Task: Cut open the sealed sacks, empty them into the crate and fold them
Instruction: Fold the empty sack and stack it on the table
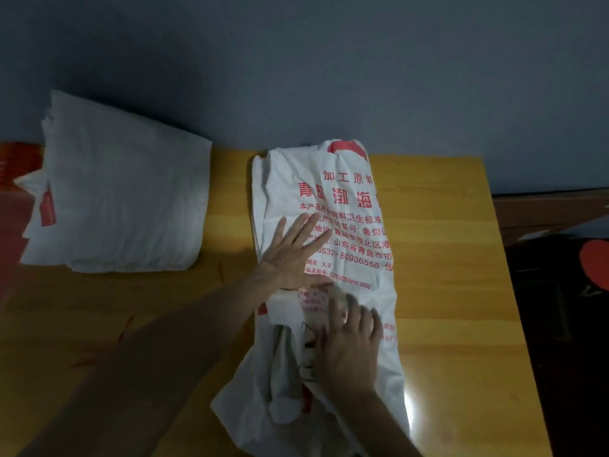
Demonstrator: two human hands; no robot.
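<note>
A white woven sack (349, 199) with red printed characters lies flat and lengthwise on the yellow wooden table (454, 258). It looks empty and folded into a narrow strip, rumpled at its near end. My left hand (290, 255) rests flat on the sack's middle with its fingers spread. My right hand (349, 347) presses palm-down on the near part of the sack, fingers apart. Neither hand grips anything. No crate or cutting tool is in view.
A stack of folded white sacks (122, 192) lies at the table's back left, against the grey wall (296, 67). Something red (16, 166) sits behind the stack at the left edge. Dark floor with a red shape (596, 265) lies beyond the table's right edge.
</note>
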